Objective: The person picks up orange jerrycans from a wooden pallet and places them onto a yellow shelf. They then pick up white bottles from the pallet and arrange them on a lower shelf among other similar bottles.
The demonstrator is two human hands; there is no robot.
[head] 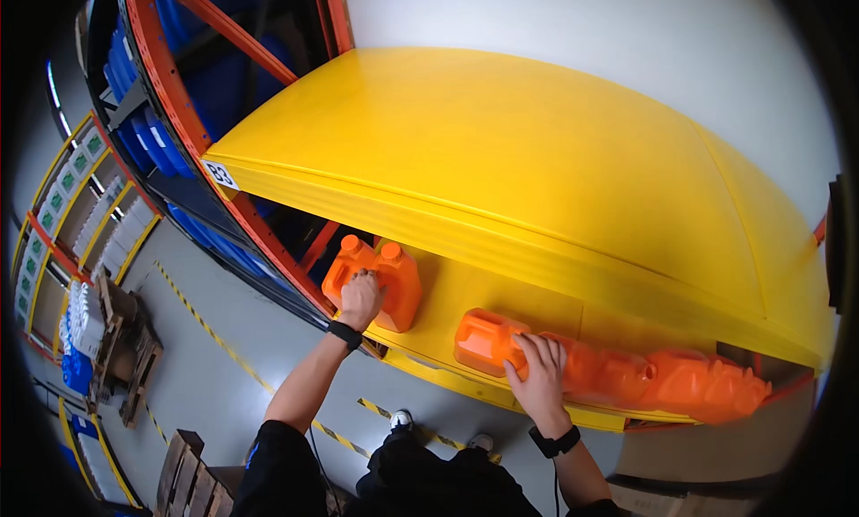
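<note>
Two capped orange plastic jerrycans stand upright side by side at the left end of the lower yellow shelf. My left hand (362, 295) is curled around the top handle area of the front-left jerrycan (341, 281), close against its neighbour (402, 292). Further right, another orange jerrycan (483, 339) appears to lie on its side near the shelf's front edge. My right hand (539, 376) grips its right end, thumb toward me and fingers over the top. Beyond that hand, a row of orange jerrycans (698, 379) runs right, partly blurred, one with an uncapped mouth.
Above the lower shelf (443, 302) juts a wide yellow upper shelf (496, 148). An orange rack upright (251, 232) bounds it on the left, with blue drums (158, 141) behind. Wooden pallets (188, 473) and yellow-black floor tape (221, 339) lie to the left.
</note>
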